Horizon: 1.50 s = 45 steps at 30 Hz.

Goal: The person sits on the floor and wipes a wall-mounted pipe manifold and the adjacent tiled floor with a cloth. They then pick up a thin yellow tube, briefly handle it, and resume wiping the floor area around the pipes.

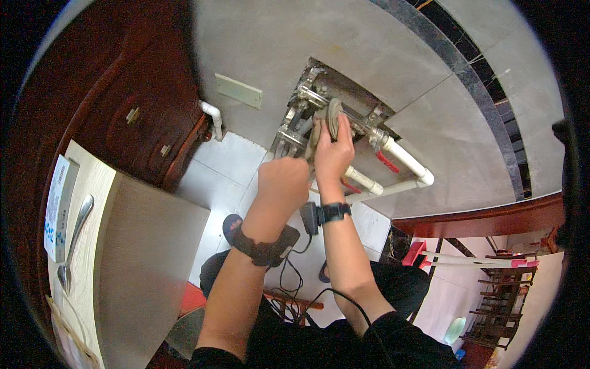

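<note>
A metal pipe manifold point(315, 97) sits in a rectangular recess point(355, 94) in the grey tiled wall. My right hand point(334, 154) grips a greyish-green cloth point(335, 117) against its pipes. Beside it, lower and to the left, my left hand point(282, 184) is curled in a fist near the manifold's lower fittings point(290, 137). Its fingers are hidden, so I cannot tell whether it holds part of the cloth. A red lever valve point(387, 161) and white plastic pipes point(408, 159) lie right of my right hand. Black bands with small boxes circle both wrists.
Black cables point(290, 276) hang from the wrist devices between my legs. At left stand a dark wood cabinet point(152, 92) and a pale tabletop point(99, 184) bearing a metal spoon point(80, 230) and a box point(59, 207). A pink-and-white long-handled tool point(470, 260) lies at right.
</note>
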Each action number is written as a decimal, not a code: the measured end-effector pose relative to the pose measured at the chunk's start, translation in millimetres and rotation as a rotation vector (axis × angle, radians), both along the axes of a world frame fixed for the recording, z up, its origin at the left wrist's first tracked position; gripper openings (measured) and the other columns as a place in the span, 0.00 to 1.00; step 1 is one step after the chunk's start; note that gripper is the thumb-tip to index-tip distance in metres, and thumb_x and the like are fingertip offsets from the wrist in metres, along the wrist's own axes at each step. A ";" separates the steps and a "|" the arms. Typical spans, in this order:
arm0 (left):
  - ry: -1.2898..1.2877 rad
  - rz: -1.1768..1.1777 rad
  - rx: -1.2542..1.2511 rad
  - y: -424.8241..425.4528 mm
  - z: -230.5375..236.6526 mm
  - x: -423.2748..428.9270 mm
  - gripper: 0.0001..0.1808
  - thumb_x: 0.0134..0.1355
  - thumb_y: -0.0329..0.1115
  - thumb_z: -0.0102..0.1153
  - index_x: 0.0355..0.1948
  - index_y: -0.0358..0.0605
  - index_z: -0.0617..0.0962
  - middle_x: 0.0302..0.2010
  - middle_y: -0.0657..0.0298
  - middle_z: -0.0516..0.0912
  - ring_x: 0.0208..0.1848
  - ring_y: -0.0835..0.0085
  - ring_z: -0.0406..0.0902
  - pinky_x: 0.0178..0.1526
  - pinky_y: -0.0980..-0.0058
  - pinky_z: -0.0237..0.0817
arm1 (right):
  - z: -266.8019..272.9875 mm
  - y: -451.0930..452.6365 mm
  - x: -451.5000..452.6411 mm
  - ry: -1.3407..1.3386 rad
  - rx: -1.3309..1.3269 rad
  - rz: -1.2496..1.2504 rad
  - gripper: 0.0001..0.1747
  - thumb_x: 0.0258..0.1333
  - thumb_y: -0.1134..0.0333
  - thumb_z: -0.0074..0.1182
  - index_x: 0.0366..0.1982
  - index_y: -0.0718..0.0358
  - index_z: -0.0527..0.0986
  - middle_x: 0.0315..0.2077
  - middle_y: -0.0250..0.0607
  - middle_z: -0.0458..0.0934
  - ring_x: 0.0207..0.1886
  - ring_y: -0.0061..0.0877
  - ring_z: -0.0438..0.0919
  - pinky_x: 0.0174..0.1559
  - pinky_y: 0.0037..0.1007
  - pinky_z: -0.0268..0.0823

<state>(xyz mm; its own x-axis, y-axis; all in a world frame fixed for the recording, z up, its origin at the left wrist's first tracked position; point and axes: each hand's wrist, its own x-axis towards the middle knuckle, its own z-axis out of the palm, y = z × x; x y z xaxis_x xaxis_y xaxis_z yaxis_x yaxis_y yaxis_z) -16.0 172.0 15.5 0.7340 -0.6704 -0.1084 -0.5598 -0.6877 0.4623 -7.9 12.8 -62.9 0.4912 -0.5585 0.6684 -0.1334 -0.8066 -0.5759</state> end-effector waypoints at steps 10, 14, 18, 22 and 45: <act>-0.034 0.016 -0.002 5.1 0.2 4.9 0.16 0.55 0.44 0.72 0.36 0.43 0.85 0.33 0.50 0.88 0.39 0.51 0.87 0.42 0.55 0.78 | -50.5 6.6 -15.4 -0.055 1.200 0.026 0.17 0.65 0.66 0.62 0.50 0.70 0.80 0.45 0.41 0.85 0.42 0.29 0.83 0.49 0.35 0.76; -0.017 0.022 -0.025 7.7 -0.2 4.8 0.16 0.55 0.44 0.72 0.37 0.44 0.85 0.33 0.51 0.88 0.39 0.52 0.88 0.42 0.55 0.78 | -49.1 -2.0 13.4 -0.390 1.396 0.230 0.15 0.67 0.69 0.59 0.51 0.69 0.77 0.44 0.37 0.83 0.43 0.27 0.81 0.45 0.34 0.74; -0.022 0.021 -0.014 4.8 0.4 7.4 0.16 0.56 0.45 0.71 0.37 0.44 0.85 0.34 0.51 0.88 0.39 0.52 0.88 0.42 0.55 0.78 | -56.0 -8.7 19.7 -0.304 1.319 0.301 0.17 0.65 0.70 0.60 0.54 0.68 0.78 0.46 0.38 0.83 0.44 0.29 0.81 0.49 0.32 0.73; -0.017 0.012 -0.013 3.1 3.6 7.1 0.16 0.56 0.44 0.71 0.38 0.43 0.85 0.34 0.50 0.88 0.39 0.52 0.87 0.42 0.54 0.78 | -74.4 -16.6 -6.6 0.167 0.692 -0.011 0.18 0.62 0.72 0.59 0.53 0.70 0.79 0.45 0.40 0.85 0.44 0.29 0.81 0.48 0.32 0.74; -0.043 -0.032 0.042 2.1 -5.8 6.5 0.17 0.56 0.45 0.71 0.38 0.44 0.84 0.35 0.51 0.88 0.41 0.51 0.86 0.42 0.54 0.77 | -67.1 -110.0 -71.1 0.180 0.496 -0.076 0.18 0.65 0.70 0.58 0.55 0.69 0.79 0.49 0.45 0.85 0.49 0.26 0.82 0.52 0.30 0.72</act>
<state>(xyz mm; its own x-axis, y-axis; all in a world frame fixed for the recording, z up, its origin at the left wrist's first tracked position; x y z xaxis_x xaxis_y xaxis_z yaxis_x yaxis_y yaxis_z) -9.5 174.1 9.7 0.7172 -0.6889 -0.1056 -0.6002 -0.6875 0.4087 -79.1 -97.2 -129.9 0.5191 -0.8249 0.2238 -0.3127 -0.4270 -0.8485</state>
